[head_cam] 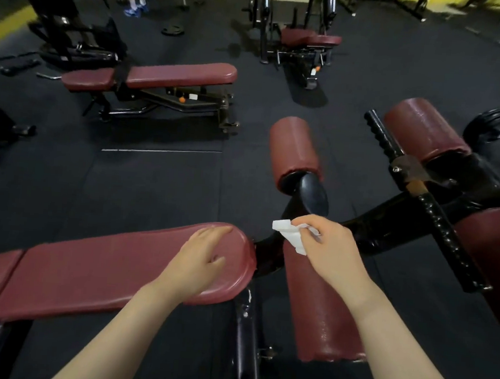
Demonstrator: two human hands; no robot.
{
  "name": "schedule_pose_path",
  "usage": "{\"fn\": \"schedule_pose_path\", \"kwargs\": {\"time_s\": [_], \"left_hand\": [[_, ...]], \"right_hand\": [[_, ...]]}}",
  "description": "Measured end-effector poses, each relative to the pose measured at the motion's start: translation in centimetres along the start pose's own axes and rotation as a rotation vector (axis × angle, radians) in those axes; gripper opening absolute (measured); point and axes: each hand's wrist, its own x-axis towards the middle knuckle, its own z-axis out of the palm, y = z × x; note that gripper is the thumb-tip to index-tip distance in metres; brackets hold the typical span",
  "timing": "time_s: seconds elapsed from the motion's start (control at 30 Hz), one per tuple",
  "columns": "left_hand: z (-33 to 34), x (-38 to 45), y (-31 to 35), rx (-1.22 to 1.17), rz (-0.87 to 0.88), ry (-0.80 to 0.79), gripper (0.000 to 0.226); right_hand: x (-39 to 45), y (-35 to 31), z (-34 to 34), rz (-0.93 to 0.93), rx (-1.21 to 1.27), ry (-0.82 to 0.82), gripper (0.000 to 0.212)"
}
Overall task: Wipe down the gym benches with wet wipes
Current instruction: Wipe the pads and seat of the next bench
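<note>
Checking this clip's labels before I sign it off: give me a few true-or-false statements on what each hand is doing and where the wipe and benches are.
1. The right hand pinches a white wipe. True.
2. The left hand holds a spray bottle. False: it rests flat, fingers straight, on the rounded end of the near bench pad.
3. The wipe is spread flat on the near bench pad. False: it is crumpled in the right hand, above the near roller pad.
4. A second flat bench stands farther back on the floor. True.
</note>
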Motion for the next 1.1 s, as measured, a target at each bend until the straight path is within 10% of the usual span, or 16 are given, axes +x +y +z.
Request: {"fn": "schedule_pose_path", "kwargs": {"time_s": [0.53, 1.1], "left_hand": [[-1.4, 15.0, 2.7, -0.052, 0.256, -0.067, 0.065], [-1.9, 24.6, 2.3, -0.163, 0.446, -0.260, 0.066]], "right_hand": [[14.4, 0.1, -1.4, -0.134, -0.268, 0.335, 0.020], [19.5, 1.9, -0.6, 0.180, -0.194, 0.127, 0.019]]}}
